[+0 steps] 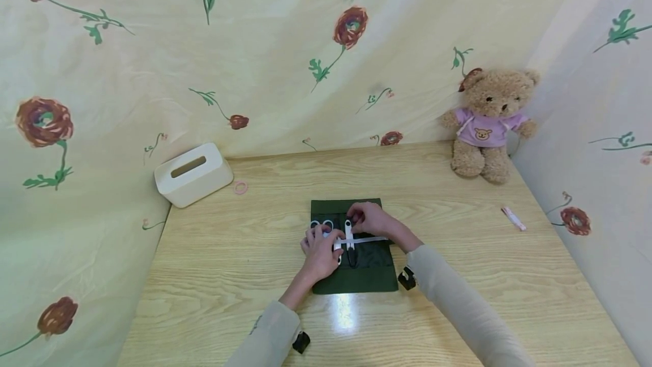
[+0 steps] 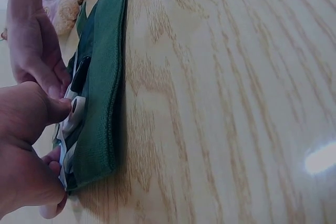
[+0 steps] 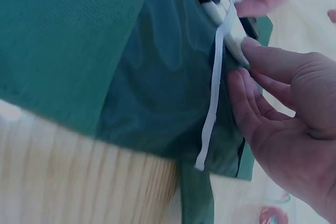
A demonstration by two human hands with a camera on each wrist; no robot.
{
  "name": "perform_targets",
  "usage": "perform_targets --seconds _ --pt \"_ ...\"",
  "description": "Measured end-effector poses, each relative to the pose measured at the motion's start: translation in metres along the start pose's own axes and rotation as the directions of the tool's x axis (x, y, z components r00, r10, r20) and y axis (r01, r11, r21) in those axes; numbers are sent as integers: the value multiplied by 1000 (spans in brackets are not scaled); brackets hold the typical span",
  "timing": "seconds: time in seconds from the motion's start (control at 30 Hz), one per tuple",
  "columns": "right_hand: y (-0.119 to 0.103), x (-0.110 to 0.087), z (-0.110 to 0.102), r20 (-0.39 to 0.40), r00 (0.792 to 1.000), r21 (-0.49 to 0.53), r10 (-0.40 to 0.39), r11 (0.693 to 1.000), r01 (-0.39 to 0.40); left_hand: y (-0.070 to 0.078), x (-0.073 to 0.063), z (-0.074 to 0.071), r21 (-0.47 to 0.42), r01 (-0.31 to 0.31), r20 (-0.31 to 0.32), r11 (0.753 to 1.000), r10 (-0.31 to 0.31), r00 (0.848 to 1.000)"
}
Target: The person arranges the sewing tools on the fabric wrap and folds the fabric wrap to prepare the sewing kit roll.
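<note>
One slim white-and-black tool lies fore-and-aft, just left of the nearer right hand, which pinches its far end; whether the left hand grips, I cannot tell.

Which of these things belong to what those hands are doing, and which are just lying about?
In the job, it seems:
dark green cloth
white strap
scissors
white-and-black tool at the right hand
white piece by the left hand

Probably just lying about:
white slotted box
pink ring
teddy bear
pink-and-white strip
</note>
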State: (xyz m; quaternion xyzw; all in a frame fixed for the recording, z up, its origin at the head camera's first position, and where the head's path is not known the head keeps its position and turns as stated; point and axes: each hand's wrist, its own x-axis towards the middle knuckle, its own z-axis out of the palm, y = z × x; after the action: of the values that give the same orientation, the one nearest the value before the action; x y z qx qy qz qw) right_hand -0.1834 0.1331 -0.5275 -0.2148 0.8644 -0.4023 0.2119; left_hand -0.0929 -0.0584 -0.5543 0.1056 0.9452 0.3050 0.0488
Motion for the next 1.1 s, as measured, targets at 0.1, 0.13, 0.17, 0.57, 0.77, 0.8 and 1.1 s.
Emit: perform_targets --seconds 0.1,0.13,0.17,0.57,0.77,0.8,1.1 --pt "13 -12 -10 -81 996 5 -35 999 36 -1 -1 -1 -16 -8 -2 1000 8 1000" --pt "17 -18 -15 -114 993 4 -41 999 41 -1 -1 -2 -23 -10 -2 1000 10 1000" --pt "23 -26 -21 -150 987 4 -49 999 50 -1 -1 -2 -24 -12 -5 1000 12 1000" --pt "123 -143 -134 -613 790 -204 -2 967 -156 -1 -6 -5 -57 -31 -77 998 26 997" --pt "158 -175 -162 -594 783 -244 185 886 -394 -1 -7 -7 -63 -29 -90 998 23 996" --pt "162 -177 -165 -581 792 -279 186 869 -409 -1 -7 -7 -62 -29 -92 998 24 995" --pt "181 -184 -179 -501 840 -336 207 848 -410 -2 -6 -6 -59 -28 -94 998 23 995"
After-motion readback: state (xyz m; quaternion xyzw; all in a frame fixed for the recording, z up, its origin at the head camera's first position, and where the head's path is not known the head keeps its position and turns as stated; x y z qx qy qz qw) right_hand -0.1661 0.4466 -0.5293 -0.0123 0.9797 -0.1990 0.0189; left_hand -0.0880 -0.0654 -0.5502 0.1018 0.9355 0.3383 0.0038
